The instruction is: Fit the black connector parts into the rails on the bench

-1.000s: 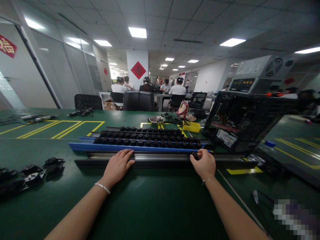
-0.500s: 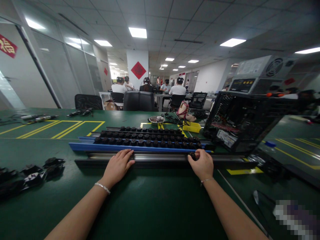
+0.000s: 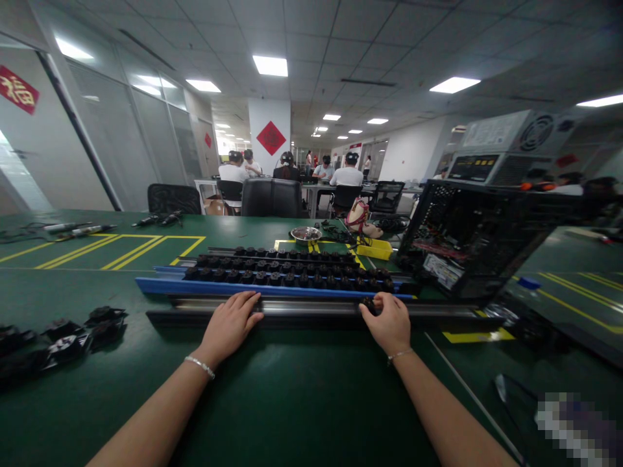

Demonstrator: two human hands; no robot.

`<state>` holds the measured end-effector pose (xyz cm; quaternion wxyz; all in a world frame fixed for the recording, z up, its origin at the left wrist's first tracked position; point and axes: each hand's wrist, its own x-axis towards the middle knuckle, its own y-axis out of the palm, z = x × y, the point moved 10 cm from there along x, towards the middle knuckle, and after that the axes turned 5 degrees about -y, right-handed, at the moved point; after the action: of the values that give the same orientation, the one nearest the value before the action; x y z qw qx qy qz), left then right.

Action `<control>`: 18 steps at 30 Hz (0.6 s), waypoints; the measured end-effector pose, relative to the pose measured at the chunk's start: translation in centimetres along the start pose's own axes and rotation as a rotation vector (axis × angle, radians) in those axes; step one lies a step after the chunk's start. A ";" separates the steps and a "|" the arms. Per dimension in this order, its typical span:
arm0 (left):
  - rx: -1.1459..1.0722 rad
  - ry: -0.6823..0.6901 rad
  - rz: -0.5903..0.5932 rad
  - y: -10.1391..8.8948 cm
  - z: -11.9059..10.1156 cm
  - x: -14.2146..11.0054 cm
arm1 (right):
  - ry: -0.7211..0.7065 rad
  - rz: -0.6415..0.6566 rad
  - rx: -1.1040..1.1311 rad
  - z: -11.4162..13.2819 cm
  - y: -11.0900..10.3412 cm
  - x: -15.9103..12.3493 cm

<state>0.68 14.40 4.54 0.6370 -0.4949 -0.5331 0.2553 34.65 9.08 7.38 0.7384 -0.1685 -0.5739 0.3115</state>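
Observation:
A long dark metal rail point(image 3: 311, 309) with a shiny channel lies crosswise in front of me. My left hand point(image 3: 232, 322) is closed over its left part, thumb at the near edge. Something dark shows by those fingertips, mostly hidden. My right hand point(image 3: 389, 319) pinches a small black socket module point(image 3: 368, 303) at the channel, right of centre. Whether the module is seated in the channel, I cannot tell. Just behind lie a blue rail point(image 3: 170, 286) and rows of black socket modules point(image 3: 287, 279).
Loose black modules point(image 3: 63, 344) lie at the left. Beyond the rails are a metal bowl point(image 3: 305, 234) and a yellow tray point(image 3: 374, 249). An open computer case point(image 3: 467, 240) stands at the right on the green table point(image 3: 302, 395). Several people sit farther back.
My right hand has shifted slightly left along the rail with the black module. My left hand stays in place on the rail.

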 end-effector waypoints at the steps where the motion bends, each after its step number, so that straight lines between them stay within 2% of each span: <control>1: -0.003 0.000 0.001 0.0 0.0 0.0 | -0.003 0.005 0.004 0.1 0.1 0.0; 18: -0.012 -0.010 -0.011 -0.1 0.1 -0.1 | -0.043 0.059 0.034 1.2 0.8 -0.1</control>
<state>0.56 14.30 4.60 0.6328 -0.4944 -0.5406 0.2509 33.24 9.49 7.19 0.7190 -0.1660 -0.5792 0.3464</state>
